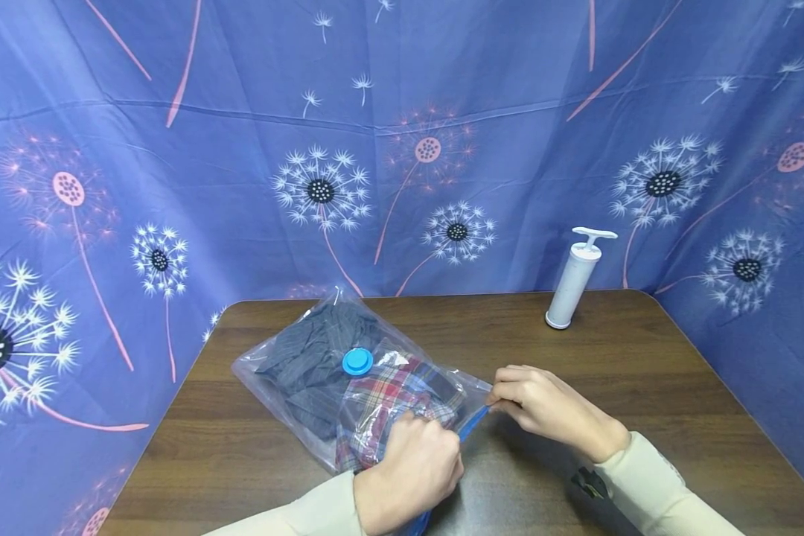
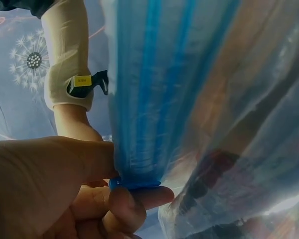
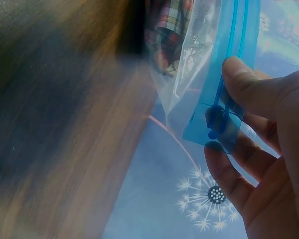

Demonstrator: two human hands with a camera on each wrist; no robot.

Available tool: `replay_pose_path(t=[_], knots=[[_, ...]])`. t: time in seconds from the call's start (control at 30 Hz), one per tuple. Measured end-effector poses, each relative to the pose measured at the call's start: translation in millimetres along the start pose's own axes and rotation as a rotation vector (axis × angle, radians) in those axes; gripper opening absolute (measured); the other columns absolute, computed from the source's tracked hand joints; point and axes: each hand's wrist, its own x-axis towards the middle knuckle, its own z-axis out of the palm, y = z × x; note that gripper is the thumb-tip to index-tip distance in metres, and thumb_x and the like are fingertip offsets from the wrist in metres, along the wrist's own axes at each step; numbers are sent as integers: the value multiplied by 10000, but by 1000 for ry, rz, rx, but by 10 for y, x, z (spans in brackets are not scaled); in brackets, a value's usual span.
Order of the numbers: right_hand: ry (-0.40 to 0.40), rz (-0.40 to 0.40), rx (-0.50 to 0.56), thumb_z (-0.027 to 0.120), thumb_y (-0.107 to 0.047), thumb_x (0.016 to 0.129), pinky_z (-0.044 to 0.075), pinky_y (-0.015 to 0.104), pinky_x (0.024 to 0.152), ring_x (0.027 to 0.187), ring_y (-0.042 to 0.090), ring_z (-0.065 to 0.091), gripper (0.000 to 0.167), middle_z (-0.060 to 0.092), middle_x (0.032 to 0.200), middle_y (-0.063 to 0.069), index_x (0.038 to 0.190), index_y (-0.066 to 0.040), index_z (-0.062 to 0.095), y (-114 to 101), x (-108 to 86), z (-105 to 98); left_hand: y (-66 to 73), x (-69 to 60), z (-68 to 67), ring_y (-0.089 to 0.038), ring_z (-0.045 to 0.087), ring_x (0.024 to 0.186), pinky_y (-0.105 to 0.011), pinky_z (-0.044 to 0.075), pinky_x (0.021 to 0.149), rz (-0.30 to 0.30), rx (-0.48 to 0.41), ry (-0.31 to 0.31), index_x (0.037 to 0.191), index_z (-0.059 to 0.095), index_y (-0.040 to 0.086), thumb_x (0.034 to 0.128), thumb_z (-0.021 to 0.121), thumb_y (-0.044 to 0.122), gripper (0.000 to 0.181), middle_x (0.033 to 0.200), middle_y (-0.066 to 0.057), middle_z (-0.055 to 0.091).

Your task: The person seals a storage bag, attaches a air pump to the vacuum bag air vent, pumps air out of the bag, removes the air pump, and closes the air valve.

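Clear bag [image 1: 249, 366]: a see-through storage bag lies slantwise on the wood-grain table [image 1: 650, 387], its blue zip strip [image 1: 473, 422] raised toward the person.
Left hand [image 1: 415, 467]: fingers and thumb pinch the strip at a small blue slider [image 2: 134, 184].
Right hand [image 1: 543, 406]: thumb and fingertips pinch the strip's far end.
Handling: likely light and floppy, the film slick and easily creased; the firmer, ribbed strip looks the best place to hold.
Contents: rumpled dark gray cloth [image 1: 301, 357] beside red-and-blue plaid cloth [image 1: 382, 394], both apparently soft.
Valve cap [image 1: 358, 362]: round, blue, seemingly rigid plastic.
Pump [image 1: 571, 289]: a white cylinder with T-shaped handle, standing near the table's back edge.
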Motion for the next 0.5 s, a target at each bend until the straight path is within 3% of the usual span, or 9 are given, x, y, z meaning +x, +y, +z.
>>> replay_pose_path(t=[0.27, 0.5], knots=[[-9, 11, 2, 855, -114, 798, 464, 170, 652, 725, -57, 487, 182, 555, 791, -186, 846, -245, 738, 22, -17, 12, 14, -30, -9, -114, 501, 408, -285, 273, 421, -12, -1, -6, 470, 517, 264, 723, 814, 360, 401, 479, 97, 560], [29, -11, 39, 869, -52, 763, 460, 167, 631, 712, -40, 502, 238, 580, 789, -169, 861, -233, 750, 46, -24, 21, 18, -64, 0, -102, 486, 409, -284, 282, 390, -10, 1, 7, 467, 497, 263, 723, 809, 368, 416, 489, 97, 557]])
